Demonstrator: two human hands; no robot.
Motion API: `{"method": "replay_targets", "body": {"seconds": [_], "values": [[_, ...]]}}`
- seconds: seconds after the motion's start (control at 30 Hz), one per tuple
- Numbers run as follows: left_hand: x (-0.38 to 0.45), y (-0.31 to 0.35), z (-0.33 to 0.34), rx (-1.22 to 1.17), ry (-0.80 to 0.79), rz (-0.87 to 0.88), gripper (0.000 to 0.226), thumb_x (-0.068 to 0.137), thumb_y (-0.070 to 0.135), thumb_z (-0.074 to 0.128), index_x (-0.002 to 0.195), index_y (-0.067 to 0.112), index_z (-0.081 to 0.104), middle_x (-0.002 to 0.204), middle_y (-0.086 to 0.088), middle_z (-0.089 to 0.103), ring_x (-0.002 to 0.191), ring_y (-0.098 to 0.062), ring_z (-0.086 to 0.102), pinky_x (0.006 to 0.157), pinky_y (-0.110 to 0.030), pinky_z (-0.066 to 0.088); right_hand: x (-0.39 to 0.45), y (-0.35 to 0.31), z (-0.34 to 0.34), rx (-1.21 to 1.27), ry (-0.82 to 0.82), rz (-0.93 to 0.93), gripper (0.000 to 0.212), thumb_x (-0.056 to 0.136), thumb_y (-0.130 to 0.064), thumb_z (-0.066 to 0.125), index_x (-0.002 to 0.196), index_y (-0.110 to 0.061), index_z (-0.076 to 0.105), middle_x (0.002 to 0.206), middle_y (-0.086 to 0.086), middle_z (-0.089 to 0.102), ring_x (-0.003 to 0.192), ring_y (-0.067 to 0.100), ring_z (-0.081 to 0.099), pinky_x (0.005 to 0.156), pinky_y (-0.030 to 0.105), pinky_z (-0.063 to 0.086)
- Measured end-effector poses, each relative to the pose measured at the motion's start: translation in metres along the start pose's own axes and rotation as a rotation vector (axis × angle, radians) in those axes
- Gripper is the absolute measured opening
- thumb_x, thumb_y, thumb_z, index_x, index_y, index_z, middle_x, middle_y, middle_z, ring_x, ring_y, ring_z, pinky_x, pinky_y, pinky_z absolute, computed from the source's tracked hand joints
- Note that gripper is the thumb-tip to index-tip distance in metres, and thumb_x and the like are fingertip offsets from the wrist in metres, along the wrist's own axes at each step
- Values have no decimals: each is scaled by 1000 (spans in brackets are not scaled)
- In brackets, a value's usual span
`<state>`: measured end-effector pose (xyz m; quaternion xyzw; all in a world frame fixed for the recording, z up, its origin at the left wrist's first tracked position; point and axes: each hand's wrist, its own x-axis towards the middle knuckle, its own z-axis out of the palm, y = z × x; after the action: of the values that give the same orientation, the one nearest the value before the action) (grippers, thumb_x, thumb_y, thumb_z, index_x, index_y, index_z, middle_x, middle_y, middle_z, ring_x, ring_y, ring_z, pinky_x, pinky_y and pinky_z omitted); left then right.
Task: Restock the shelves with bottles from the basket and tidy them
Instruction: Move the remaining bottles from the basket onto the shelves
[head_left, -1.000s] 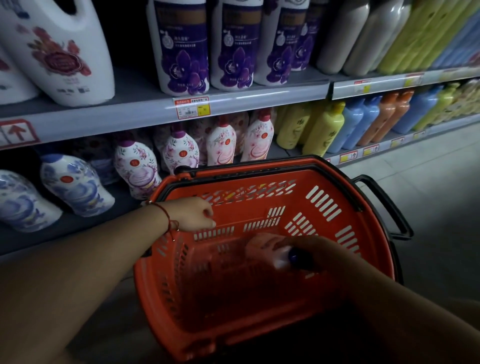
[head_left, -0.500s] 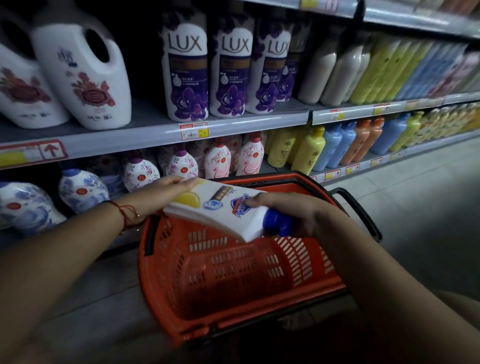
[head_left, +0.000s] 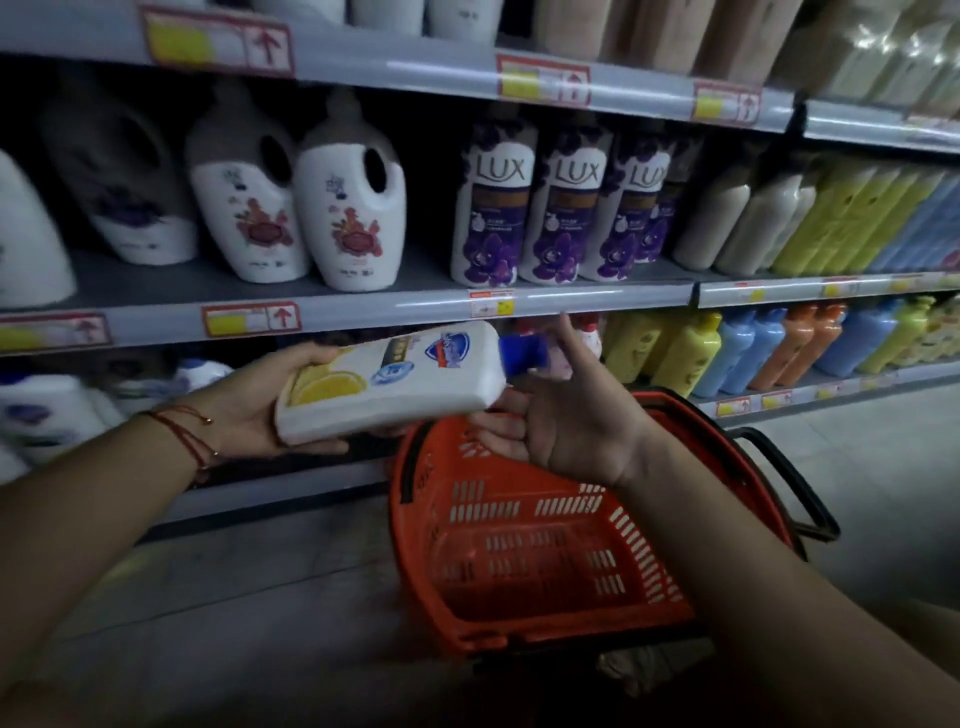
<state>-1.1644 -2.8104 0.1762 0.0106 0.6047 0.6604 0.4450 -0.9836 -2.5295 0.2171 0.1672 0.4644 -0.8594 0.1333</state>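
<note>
Dim aisle, grey floor (head_left: 857, 467) stretching off to the right. The white bottle (head_left: 395, 382), lemon picture on its label and blue cap to the right, lies nearly flat in the air above the near left rim of the orange basket (head_left: 545, 545). The left hand (head_left: 260, 410) cradles its base end, fingers curled underneath and thumb along the top edge. The right hand (head_left: 566, 421) sits just under the cap end, palm up, fingers slack, thumb raised; whether it touches the bottle I cannot tell. Beyond, the grey middle shelf (head_left: 363, 312) carries white jugs (head_left: 353, 218) on the left, purple Lux bottles (head_left: 498, 208) in the centre, cream and yellow ones further right. The lower shelf shows yellow, blue and orange bottles (head_left: 753, 348).
</note>
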Motion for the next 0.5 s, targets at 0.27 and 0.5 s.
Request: {"method": "replay_targets", "body": {"seconds": [0.27, 0.5], "values": [[-93, -39, -58, 28, -10, -89, 81, 45, 31, 100, 115, 6, 70, 108, -19, 74, 85, -31, 73, 79, -49, 59, 69, 69, 102, 20, -26, -28, 48, 78, -53, 69, 111, -17, 73, 103, 0, 75, 93, 22, 71, 102, 44, 46], [-132, -82, -82, -63, -36, -103, 37, 87, 20, 74, 123, 11, 73, 131, -16, 68, 119, -31, 67, 101, -48, 52, 138, 145, 184, -88, -133, 166, 59, 88, -32, 74, 138, -4, 61, 131, 26, 66, 117, 41, 66, 102, 53, 53]]}}
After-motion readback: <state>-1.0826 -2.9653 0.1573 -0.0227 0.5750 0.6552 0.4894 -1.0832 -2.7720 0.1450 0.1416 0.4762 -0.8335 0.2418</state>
